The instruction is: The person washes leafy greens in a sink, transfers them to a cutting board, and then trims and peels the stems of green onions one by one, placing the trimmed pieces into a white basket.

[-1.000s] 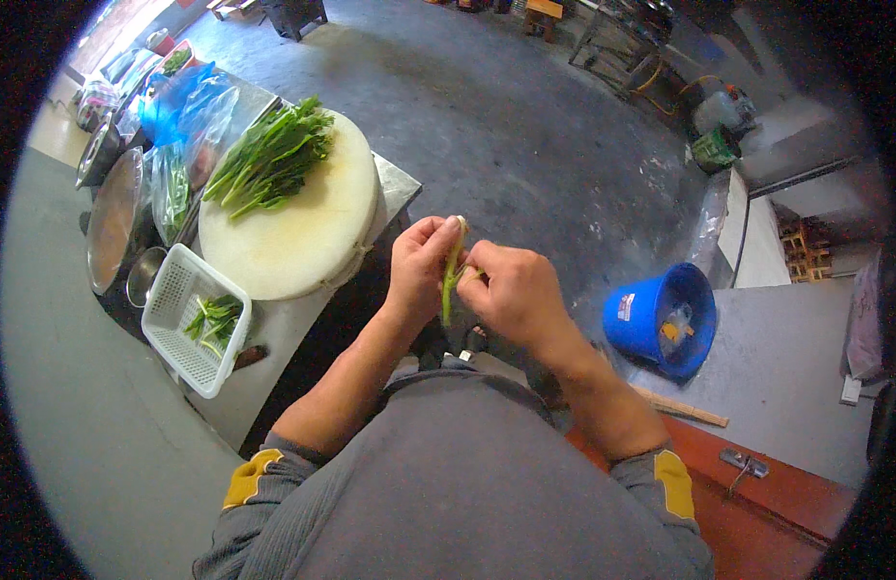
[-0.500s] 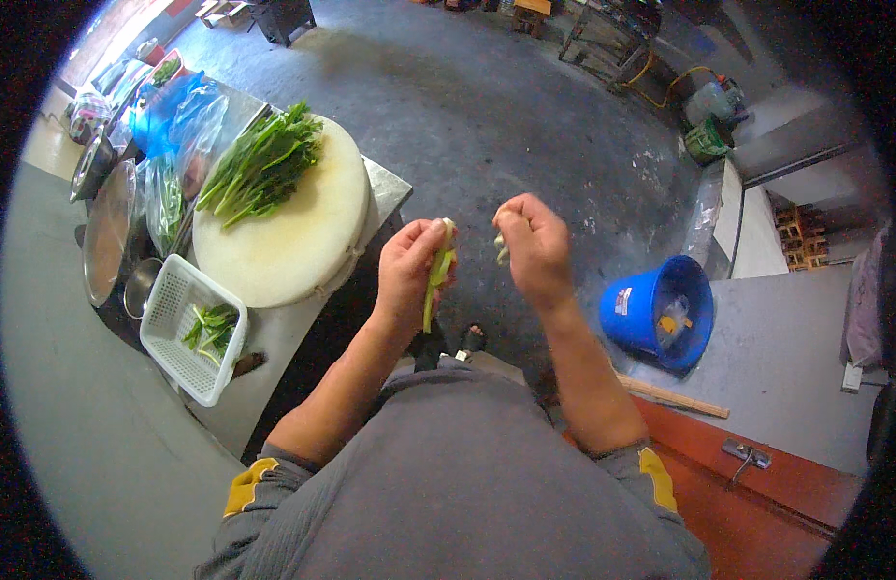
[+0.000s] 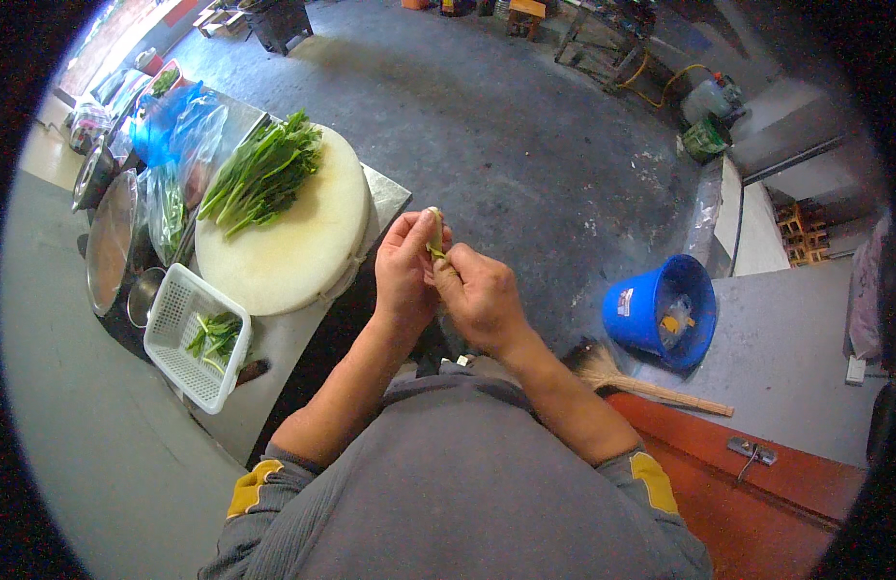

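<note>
Both hands meet in front of my chest. My left hand (image 3: pixel 405 269) pinches a pale green vegetable stalk (image 3: pixel 435 235) upright between thumb and fingers. Closed against the stalk's lower part is my right hand (image 3: pixel 483 295), its thumb and finger touching it; whatever its other fingers hold is hidden. To the left, a bunch of leafy green stalks (image 3: pixel 262 176) lies on a thick round cutting board (image 3: pixel 284 256). A white plastic basket (image 3: pixel 221 380) nearer to me holds a few green pieces (image 3: pixel 214 335).
Beyond the basket are a metal bowl (image 3: pixel 142 298), a round lid (image 3: pixel 112 246) and plastic bags (image 3: pixel 173 126) on the counter. A blue bucket (image 3: pixel 634 307) with some waste inside stands on the floor at right, near a broom (image 3: pixel 651 387) and a reddish-brown panel (image 3: pixel 699 464).
My right hand has moved left and down from apart to meet the stalk at my left hand. The pale strip it held no longer shows.
</note>
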A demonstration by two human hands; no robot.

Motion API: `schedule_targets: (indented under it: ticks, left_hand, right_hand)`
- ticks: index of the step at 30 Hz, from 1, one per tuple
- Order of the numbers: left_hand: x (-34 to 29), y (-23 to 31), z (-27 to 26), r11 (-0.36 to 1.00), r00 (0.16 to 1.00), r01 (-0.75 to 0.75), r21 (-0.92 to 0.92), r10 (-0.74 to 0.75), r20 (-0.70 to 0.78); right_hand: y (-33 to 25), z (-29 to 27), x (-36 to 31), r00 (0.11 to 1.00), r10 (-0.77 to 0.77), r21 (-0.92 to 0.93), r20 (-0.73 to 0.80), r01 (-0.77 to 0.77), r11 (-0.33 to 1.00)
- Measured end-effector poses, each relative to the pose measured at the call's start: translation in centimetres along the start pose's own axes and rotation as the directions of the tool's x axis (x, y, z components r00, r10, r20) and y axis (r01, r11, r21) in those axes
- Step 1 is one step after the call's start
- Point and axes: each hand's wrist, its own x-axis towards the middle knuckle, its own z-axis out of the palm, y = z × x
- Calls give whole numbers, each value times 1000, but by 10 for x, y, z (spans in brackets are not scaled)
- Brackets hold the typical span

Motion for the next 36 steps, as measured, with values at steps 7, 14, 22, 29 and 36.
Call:
schedule_targets:
  ticks: [7, 14, 22, 29, 36]
  left_hand:
    - [-8, -6, -4, 994, 995, 92, 62, -94, 34]
    - [-10, 5, -6, 951, 949, 309, 2, -309, 69]
    - [-2, -2, -17, 923, 912, 383, -33, -372, 175]
    - [-3, -31, -28, 897, 906, 418, 147, -424, 11]
    - [34, -97, 19, 920, 961, 266, 286, -278, -1]
  right_hand:
    - [14, 1, 4, 987, -5, 22, -162, 9, 1000]
    - [27, -31, 23, 924, 278, 507, -262, -113, 855]
    - [48, -65, -1, 775, 631, 892, -24, -269, 364]
    - [90, -214, -71, 460, 653, 732, -602, -7, 681]
    - [263, -483, -130, 48, 18, 8, -999, -193, 981]
